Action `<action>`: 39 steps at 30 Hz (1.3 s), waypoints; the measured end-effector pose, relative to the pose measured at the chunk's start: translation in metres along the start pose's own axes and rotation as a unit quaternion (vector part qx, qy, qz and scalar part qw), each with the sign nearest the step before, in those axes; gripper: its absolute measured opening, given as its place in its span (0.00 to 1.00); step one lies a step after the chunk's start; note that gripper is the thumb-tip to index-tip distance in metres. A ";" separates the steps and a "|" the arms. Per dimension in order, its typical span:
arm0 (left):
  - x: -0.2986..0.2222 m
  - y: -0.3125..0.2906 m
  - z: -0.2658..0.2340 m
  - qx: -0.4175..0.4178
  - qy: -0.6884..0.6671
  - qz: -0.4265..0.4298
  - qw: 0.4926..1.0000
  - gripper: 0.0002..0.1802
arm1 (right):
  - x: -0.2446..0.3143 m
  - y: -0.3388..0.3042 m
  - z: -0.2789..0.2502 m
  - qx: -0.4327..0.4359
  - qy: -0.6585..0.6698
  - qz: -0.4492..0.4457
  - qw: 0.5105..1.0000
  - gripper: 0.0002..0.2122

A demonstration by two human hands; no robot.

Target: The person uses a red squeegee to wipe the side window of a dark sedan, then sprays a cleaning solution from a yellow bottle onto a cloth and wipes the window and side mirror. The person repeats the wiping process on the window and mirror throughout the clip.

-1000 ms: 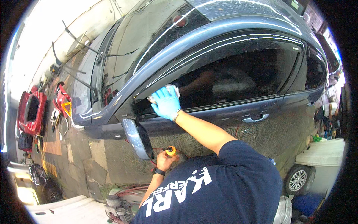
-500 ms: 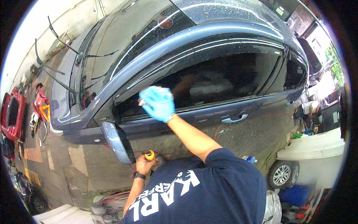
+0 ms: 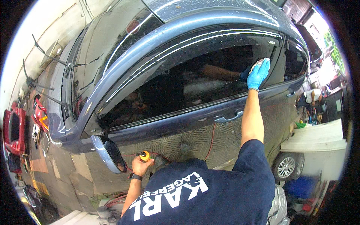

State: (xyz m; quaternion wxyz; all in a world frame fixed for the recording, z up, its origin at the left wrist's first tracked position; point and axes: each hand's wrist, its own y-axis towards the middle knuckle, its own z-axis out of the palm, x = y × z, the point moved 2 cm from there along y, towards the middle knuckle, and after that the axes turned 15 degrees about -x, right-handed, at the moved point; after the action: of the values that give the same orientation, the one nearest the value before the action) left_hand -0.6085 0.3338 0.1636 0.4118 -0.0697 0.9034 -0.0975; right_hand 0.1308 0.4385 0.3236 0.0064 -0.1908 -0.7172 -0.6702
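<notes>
Head view shows the wing mirror (image 3: 106, 154) jutting from the blue-grey car (image 3: 165, 125) just beside the person's left hand (image 3: 139, 165), while the door handle (image 3: 228, 118) sits close to the right forearm. Raised wiper arms (image 3: 55, 57) stand off at the far left, with red car parts (image 3: 14, 131) on the ground beyond them. At the right are a wheel (image 3: 286, 167), a blue bin (image 3: 301, 186), pale panels (image 3: 314, 141) and another person (image 3: 315, 97), low down and well apart. The left fingers are curled around a yellow container (image 3: 145, 155) with a dark top. The gloved right hand (image 3: 257, 76) has its fingers nearly straight and close together, holding a pale cloth (image 3: 256, 65) against the rear part of the front side window (image 3: 202, 88). Half a second ago that hand was at the window's front end, near the mirror; the left hand still grips the container. The dark glass is glossy and mirrors the right arm; pale specks dot the roof (image 3: 210, 8). Around the car lie a patchy grey floor (image 3: 84, 163) and a pale wall (image 3: 48, 22).
</notes>
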 end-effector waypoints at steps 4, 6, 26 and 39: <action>0.021 -0.005 0.000 -0.005 -0.034 -0.004 0.999 0.26 | 0.044 -0.022 0.011 0.002 -0.095 0.181 0.979 0.31; 0.015 -0.005 -0.009 -0.002 0.004 0.002 1.000 0.25 | 0.120 -0.047 0.002 -0.019 -0.039 0.116 0.992 0.30; 0.090 -0.048 -0.063 -0.021 0.032 0.027 0.999 0.28 | 0.646 -0.299 -0.069 0.317 0.377 -0.115 0.863 0.17; 0.040 -0.030 -0.029 0.027 0.054 0.036 0.998 0.24 | 0.485 -0.268 -0.083 0.341 0.459 -0.150 0.807 0.24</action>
State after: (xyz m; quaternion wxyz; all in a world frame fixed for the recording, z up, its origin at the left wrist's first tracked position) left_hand -0.6557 0.2998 0.1599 0.3671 -0.0208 0.9234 -0.1103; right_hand -0.4152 0.4798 0.2036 0.2984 0.2637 -0.8327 -0.3847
